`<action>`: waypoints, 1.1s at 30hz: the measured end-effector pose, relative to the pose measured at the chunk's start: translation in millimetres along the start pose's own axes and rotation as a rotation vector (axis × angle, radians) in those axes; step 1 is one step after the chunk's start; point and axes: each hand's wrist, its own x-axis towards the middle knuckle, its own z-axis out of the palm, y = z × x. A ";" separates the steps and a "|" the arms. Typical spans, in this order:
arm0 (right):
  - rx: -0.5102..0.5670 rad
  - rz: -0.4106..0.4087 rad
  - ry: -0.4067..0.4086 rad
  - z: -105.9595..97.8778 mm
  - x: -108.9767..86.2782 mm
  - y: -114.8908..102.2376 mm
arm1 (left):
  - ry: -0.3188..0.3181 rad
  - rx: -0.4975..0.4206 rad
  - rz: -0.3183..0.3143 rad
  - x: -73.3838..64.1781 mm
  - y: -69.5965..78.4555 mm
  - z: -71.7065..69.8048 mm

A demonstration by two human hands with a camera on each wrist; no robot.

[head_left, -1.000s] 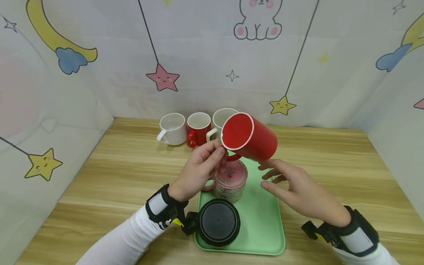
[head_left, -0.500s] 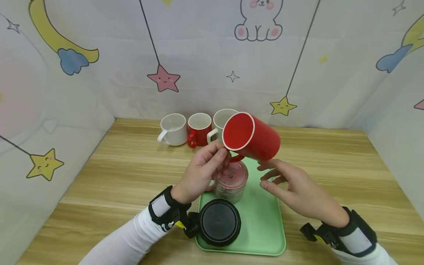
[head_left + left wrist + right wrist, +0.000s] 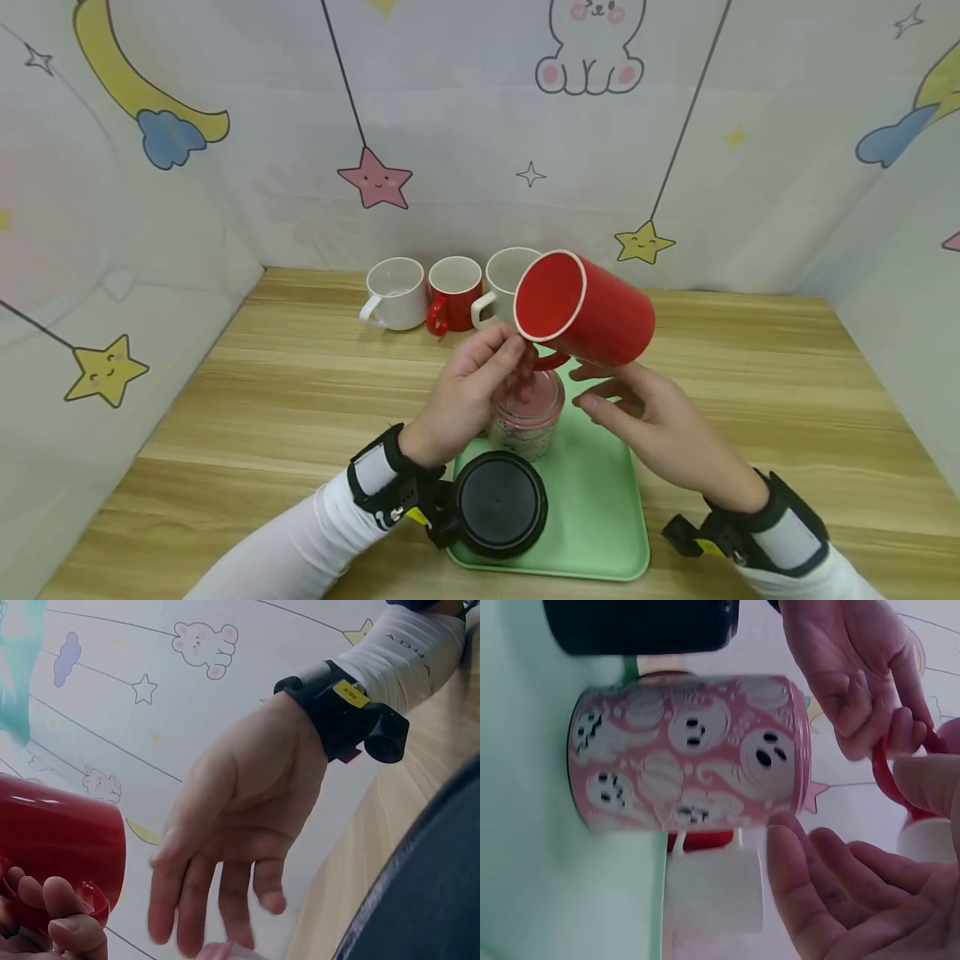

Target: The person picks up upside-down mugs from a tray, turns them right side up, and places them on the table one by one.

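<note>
My left hand (image 3: 468,396) grips the handle of a red mug (image 3: 611,321) in the air. The mug lies tipped on its side, its white-rimmed mouth turned left and its base to the right. Close below the base is my right hand (image 3: 671,425), fingers loosely spread and holding nothing. Whether its fingertips touch the mug I cannot tell. Under my hands a pink mug (image 3: 690,750) with ghost and pumpkin prints stands upside down on a green tray (image 3: 600,508). Nearer on the tray is a black, round-bottomed vessel (image 3: 501,504), also bottom up.
Along the back of the wooden table (image 3: 270,392) a white mug (image 3: 397,304), a smaller red mug (image 3: 457,308) and a cream mug (image 3: 502,271) stand upright in a row. The cream one is partly hidden. Behind them rises a printed curtain (image 3: 465,108).
My left hand has carried the red mug a little to the right. My right hand has come slightly left, further under the mug. The mugs on tray and table stay put.
</note>
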 end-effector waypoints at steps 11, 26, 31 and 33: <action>0.206 -0.089 0.150 13.3 13.3 -18.0 | -0.023 -0.142 -0.006 -0.7 3.4 13.8; 0.597 -0.089 0.157 25.2 8.7 -22.7 | -0.067 -0.303 -0.063 0.1 3.7 25.8; 0.708 -0.108 0.134 26.1 6.8 -22.2 | -0.096 -0.290 -0.043 0.1 2.7 25.8; 0.744 -0.116 0.127 26.5 6.1 -22.5 | -0.107 -0.278 -0.039 0.2 3.2 25.3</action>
